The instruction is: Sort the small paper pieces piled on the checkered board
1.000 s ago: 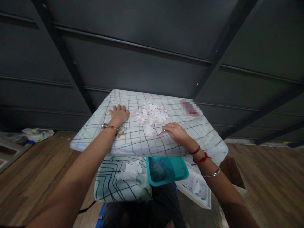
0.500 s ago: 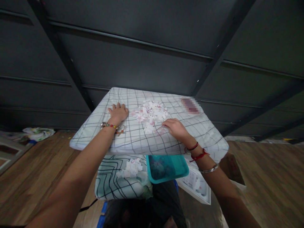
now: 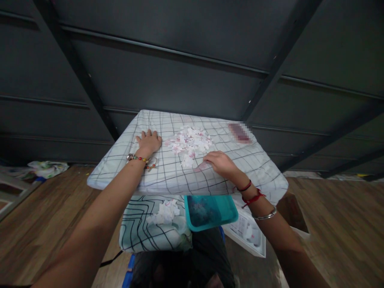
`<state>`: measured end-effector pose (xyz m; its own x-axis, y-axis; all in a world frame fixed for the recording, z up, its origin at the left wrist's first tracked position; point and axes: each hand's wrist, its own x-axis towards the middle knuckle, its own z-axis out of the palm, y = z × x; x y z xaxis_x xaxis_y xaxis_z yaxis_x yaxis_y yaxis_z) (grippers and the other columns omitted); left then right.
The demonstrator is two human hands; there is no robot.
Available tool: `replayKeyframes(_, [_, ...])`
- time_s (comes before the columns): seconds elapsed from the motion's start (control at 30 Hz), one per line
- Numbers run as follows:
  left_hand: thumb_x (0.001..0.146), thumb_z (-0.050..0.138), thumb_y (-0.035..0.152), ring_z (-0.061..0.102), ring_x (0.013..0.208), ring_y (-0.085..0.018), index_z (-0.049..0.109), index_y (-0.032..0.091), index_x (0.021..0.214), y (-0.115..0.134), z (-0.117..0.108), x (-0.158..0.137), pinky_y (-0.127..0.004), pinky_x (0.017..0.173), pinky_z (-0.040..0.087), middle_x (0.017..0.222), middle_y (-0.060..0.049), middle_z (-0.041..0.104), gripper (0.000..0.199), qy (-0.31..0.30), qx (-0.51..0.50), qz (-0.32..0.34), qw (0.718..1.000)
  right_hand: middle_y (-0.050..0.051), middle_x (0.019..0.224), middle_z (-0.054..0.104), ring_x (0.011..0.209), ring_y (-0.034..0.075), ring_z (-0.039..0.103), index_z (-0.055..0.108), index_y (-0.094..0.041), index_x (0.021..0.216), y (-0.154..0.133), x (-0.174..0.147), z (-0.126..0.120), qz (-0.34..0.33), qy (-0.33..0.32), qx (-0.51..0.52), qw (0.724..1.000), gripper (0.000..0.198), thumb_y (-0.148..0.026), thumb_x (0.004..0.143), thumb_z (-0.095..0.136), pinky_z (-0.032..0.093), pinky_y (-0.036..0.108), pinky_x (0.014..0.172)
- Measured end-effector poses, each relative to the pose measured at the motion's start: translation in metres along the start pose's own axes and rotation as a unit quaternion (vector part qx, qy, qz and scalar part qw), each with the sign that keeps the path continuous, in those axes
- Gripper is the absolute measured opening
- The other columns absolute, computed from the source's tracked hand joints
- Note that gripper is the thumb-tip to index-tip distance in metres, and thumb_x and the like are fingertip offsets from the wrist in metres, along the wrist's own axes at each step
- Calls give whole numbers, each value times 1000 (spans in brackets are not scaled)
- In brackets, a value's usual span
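Observation:
My left hand (image 3: 149, 142) lies flat with spread fingers on the checked cloth (image 3: 172, 178) covering the table, left of a loose pile of small white and pinkish paper scraps (image 3: 192, 140). On the near right side of that pile, the fingers of my right hand (image 3: 221, 162) are closed on the edge of a thin, pinkish, see-through piece (image 3: 202, 166). It lies low over the cloth, and its exact kind is unclear. My fingertips are partly hidden from above.
A teal plastic tray (image 3: 231, 210) with dark contents is below the table's front edge. Left of it, more white scraps (image 3: 166, 212) lie on a patterned cushion (image 3: 135, 230). A white box (image 3: 250, 236) stands at right. A blurred dark reddish item (image 3: 239, 133) lies at the table's back right.
The pinkish piece has shifted slightly and looks narrower at my right fingers, which are a little more curled. My left hand stays in place.

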<state>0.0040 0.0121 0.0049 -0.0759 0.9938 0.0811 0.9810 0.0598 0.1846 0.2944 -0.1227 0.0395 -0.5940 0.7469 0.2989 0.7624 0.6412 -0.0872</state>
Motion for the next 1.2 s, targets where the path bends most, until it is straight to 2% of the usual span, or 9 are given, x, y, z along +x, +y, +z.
replayKeyframes(0.17, [89, 17, 42, 20, 136, -36, 36, 17, 139, -1, 2, 0, -62, 103, 20, 150, -13, 26, 59, 8, 1, 4, 1000, 7, 91, 66, 88, 18, 58, 64, -17, 94, -1, 4, 1, 14, 25, -5, 1000, 26, -4, 85, 43, 40, 29, 82])
replayKeyframes(0.43, [88, 17, 40, 20, 136, -37, 37, 16, 138, -2, 3, 0, -62, 103, 19, 150, -13, 26, 59, 16, -7, 11, 1000, 5, 83, 66, 82, 17, 58, 65, -17, 89, 5, 2, -1, -63, -16, 41, 997, 23, -7, 86, 44, 43, 28, 78])
replayKeyframes(0.7, [89, 19, 40, 20, 136, -36, 40, 17, 137, -1, 0, -2, -61, 104, 20, 149, -14, 27, 57, 15, -12, 6, 1000, 6, 86, 66, 83, 17, 58, 64, -17, 89, -5, 4, 1, -39, 5, 29, 999, 21, -8, 86, 45, 42, 29, 79])
replayKeyframes(0.97, [88, 19, 40, 20, 136, -36, 39, 17, 137, -1, 1, -2, -61, 104, 19, 150, -14, 26, 58, 12, -17, 4, 1000, 4, 83, 66, 82, 16, 58, 63, -17, 86, -4, -13, -17, -65, -26, 34, 997, 24, -3, 84, 44, 41, 29, 79])
replayKeyframes(1.13, [89, 19, 40, 20, 136, -36, 39, 18, 138, -1, 2, -2, -61, 104, 19, 150, -13, 25, 58, 16, -9, 5, 1000, 6, 89, 67, 85, 18, 59, 63, -17, 91, -1, -7, -10, -13, 28, 28, 999, 19, -12, 89, 45, 40, 31, 79])
replayKeyframes(1.2, [89, 19, 40, 20, 136, -36, 38, 18, 138, -1, 1, -2, -61, 104, 20, 151, -13, 25, 57, 13, -6, 4, 1000, 6, 88, 66, 83, 18, 59, 63, -17, 90, 0, -5, -5, -3, 27, 20, 999, 19, -12, 88, 46, 40, 30, 79])
